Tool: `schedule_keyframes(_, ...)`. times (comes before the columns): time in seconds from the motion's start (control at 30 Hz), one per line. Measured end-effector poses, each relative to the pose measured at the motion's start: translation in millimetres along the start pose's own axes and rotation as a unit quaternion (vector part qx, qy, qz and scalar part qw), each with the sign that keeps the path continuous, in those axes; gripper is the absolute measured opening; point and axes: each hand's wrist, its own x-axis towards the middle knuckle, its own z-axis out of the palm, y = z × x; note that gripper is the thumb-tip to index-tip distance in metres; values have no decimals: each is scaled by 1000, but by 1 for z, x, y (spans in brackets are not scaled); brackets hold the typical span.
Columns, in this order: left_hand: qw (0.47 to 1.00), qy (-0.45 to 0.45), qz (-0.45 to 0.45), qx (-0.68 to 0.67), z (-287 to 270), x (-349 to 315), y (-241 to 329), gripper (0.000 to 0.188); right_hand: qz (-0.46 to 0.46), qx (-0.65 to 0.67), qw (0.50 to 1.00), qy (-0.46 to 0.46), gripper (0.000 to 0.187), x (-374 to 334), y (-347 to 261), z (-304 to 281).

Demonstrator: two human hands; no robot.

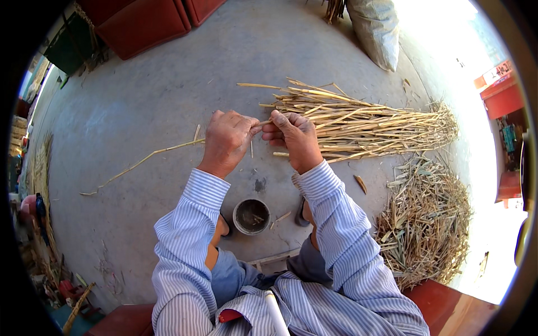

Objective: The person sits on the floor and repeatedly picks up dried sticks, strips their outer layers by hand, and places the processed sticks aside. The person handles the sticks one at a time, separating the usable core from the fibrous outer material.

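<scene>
My left hand (227, 143) and my right hand (296, 140) are raised close together in front of me, both with fingers closed in a pinch. Between the fingertips runs a short stretch of dry stalk (264, 122). A long, thin yellow stalk (148, 155) emerges from behind my left hand and slants down to the left; whether it is the same piece is hidden by the hand. Just beyond my right hand lies a loose bundle of dry yellow stalks (370, 129) on the floor, their cut ends toward the hands.
A dark round bowl (235, 219) with bits of stalk inside stands between my feet. To the right is a heap of dry leaf scraps (426, 227). Farther off are a pale sack (376, 33), red padded seats (140, 28) and a green bin (70, 47).
</scene>
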Motion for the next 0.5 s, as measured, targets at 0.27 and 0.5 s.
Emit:
schedule_keyframes(0.27,991,85,-43,-95,9,-5,-1,11,14,-15,999,30,29,-2,-1,2)
schedule_keyframes(0.5,865,159,-323,-350,-27,8,-10,14,-41,-46,996,65,29,4,-1,-12)
